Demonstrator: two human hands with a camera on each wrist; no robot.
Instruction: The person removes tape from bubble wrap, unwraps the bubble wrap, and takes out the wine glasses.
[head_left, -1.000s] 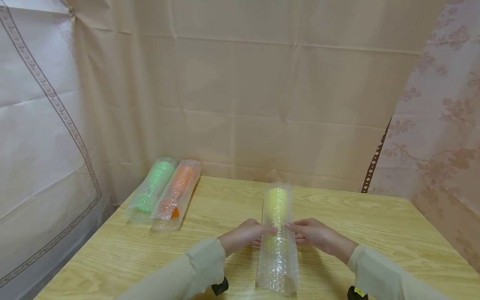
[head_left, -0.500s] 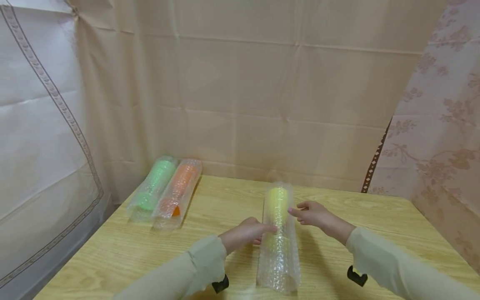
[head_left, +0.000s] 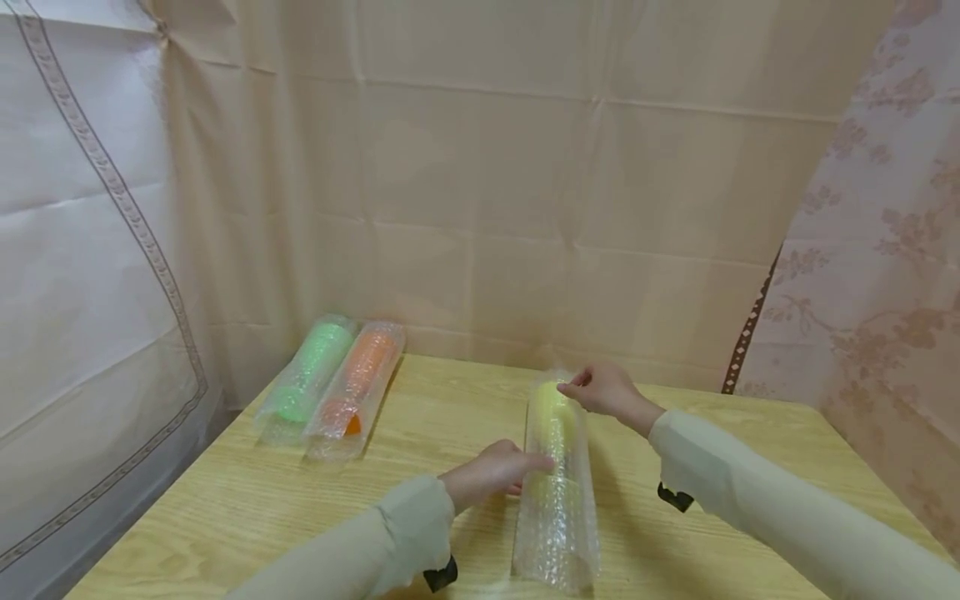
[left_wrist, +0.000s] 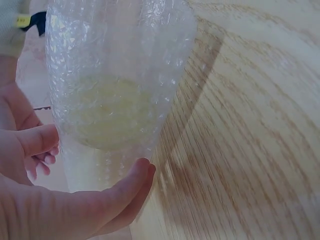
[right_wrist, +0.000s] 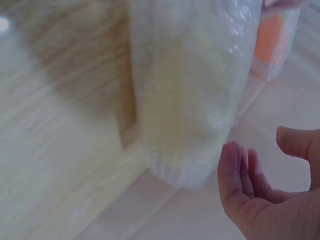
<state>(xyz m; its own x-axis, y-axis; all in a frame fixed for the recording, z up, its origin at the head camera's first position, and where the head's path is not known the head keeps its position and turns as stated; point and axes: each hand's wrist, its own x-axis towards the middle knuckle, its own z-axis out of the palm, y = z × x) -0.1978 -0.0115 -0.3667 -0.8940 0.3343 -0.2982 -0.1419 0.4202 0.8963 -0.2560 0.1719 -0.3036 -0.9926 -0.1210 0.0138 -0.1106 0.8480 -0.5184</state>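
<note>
A bubble-wrapped yellow cylinder [head_left: 557,425] lies lengthwise on the table, its loose wrap [head_left: 557,533] stretching toward the near edge. My left hand [head_left: 491,473] holds it at mid-length, thumb over the wrap and fingers at its left side. In the left wrist view, a round yellow end [left_wrist: 115,112] shows through the bubbles. At the far end, my right hand [head_left: 606,392] is beside the wrap with fingertips at its upper right edge. The right wrist view shows the thumb [right_wrist: 295,142] spread from the bent fingers [right_wrist: 237,175], nothing between them.
Two more bubble-wrapped cylinders, one green [head_left: 315,371] and one orange [head_left: 363,379], lie side by side at the table's far left corner. A beige cloth [head_left: 480,208] hangs behind the wooden table [head_left: 420,417], with patterned cloths at both sides.
My right hand has left the middle of the yellow cylinder's right side and moved up to its far end. The left hand keeps its hold in the same place.
</note>
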